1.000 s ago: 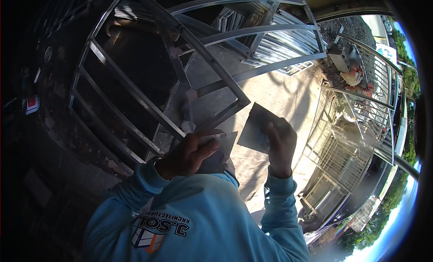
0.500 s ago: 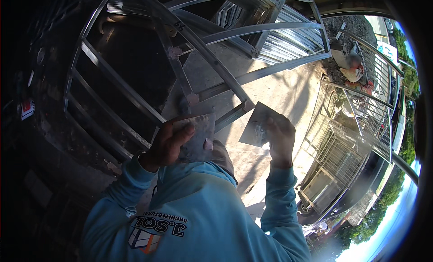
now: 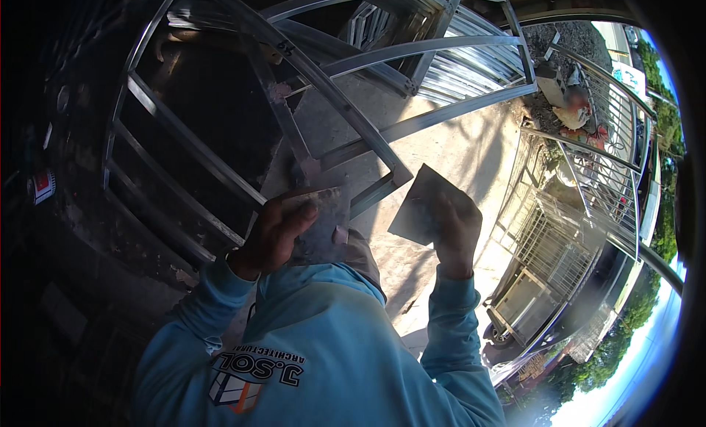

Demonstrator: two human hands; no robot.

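Observation:
My left hand (image 3: 273,232) grips a flat grey plate (image 3: 321,215), thumb on top and fingers under it. A small pinkish dab of paste (image 3: 340,234) sits near the plate's right edge. In my right hand (image 3: 457,228) is a thin, dark, square spreader plate (image 3: 416,210), held by its right side, apart from the left plate. Just beyond both plates lies the corner of a metal tube frame (image 3: 398,174). Similar pinkish patches cover joints of the frame, such as a filler patch (image 3: 311,167). The fingers beneath the left plate are hidden.
More metal frames (image 3: 471,56) are stacked at the back. Sunlit concrete floor (image 3: 441,148) lies beyond my right hand. To the right stand a wire cage (image 3: 555,232) and metal railings (image 3: 610,151), with a chicken (image 3: 572,117) near them. The left side is in deep shadow.
My right hand has turned the spreader plate slightly; the pale smear seen on it before no longer shows clearly. My left hand holds its plate in nearly the same place.

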